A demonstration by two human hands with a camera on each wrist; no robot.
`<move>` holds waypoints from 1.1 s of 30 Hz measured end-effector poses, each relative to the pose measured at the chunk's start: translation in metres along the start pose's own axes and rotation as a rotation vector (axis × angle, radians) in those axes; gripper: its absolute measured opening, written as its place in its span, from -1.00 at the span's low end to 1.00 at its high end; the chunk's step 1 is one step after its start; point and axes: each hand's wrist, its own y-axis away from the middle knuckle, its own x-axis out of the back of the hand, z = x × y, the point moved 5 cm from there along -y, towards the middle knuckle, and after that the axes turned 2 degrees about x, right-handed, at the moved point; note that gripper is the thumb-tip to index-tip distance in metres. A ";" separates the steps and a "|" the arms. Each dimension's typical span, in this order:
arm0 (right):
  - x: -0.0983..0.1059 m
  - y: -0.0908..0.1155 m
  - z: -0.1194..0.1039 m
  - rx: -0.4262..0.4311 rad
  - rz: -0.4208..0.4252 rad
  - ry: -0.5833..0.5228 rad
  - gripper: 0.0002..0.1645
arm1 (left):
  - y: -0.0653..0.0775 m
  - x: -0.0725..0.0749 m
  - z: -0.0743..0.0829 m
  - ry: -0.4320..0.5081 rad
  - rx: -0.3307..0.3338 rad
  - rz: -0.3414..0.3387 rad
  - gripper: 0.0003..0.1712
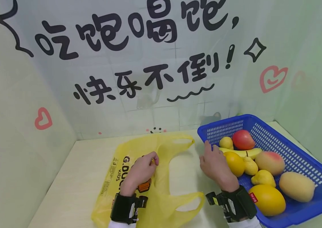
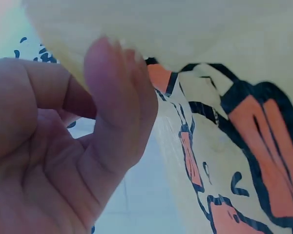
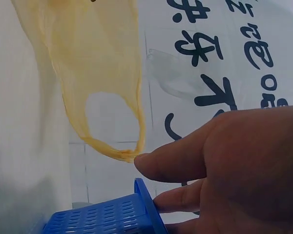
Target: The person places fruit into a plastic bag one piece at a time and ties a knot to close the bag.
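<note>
A thin yellow plastic bag with printed letters and a cartoon lies on the table, its two loop handles toward the right. My left hand pinches the upper layer of the bag near its middle; in the left wrist view the film runs between thumb and fingertips. My right hand hovers at the left rim of a blue plastic basket, fingers loosely extended and holding nothing. In the right wrist view its thumb is close to the bag's far handle; whether they touch I cannot tell.
Inside the basket are a red apple, a banana, an orange, a peach, a yellow melon, a potato-like tan piece and pears. A printed curtain closes off the table's back.
</note>
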 end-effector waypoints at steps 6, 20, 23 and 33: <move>0.000 0.000 0.000 -0.007 -0.006 -0.025 -0.23 | 0.002 0.003 0.005 0.004 0.033 0.034 -0.86; -0.011 0.007 -0.038 0.463 -0.026 -0.091 -0.44 | -0.002 0.006 0.013 -0.012 -0.021 0.144 -0.87; -0.028 0.005 -0.044 0.568 -0.151 -0.174 -0.51 | -0.001 0.007 0.014 0.040 0.002 0.156 -0.85; -0.078 -0.004 -0.046 0.547 -0.321 -0.113 -0.20 | 0.002 0.015 0.016 0.253 0.051 0.207 -0.68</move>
